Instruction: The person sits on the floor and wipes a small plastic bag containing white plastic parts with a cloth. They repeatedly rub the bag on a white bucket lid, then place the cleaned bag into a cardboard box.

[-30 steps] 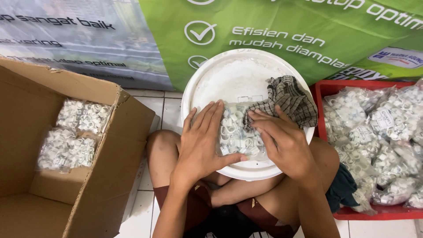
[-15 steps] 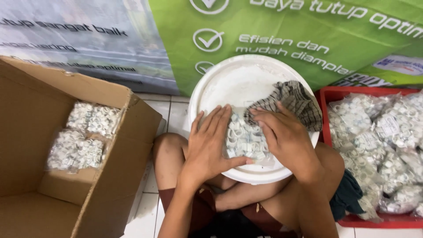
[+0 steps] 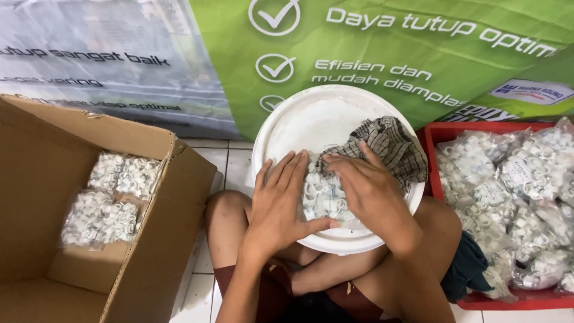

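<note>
two packets (image 3: 110, 200) in cardboard box (image 3: 161, 239), many in red crate (image 3: 435, 170)

White tiled floor (image 3: 230, 164) w/ cardboard box (image 3: 149, 251), red crate (image 3: 445, 128).

White lid (image 3: 311, 128); checked grey-brown cloth (image 3: 388, 146); red crate (image 3: 431, 157); pieces (image 3: 323, 194) seemingly white.

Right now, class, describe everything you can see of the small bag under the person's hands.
The bag is clear plastic, packed with small white ring-shaped pieces. It lies flat on a round white lid resting on the person's lap. The left hand presses on its left side, thumb along its lower edge; the right hand covers its right side. A checked cloth lies just behind it.
</note>
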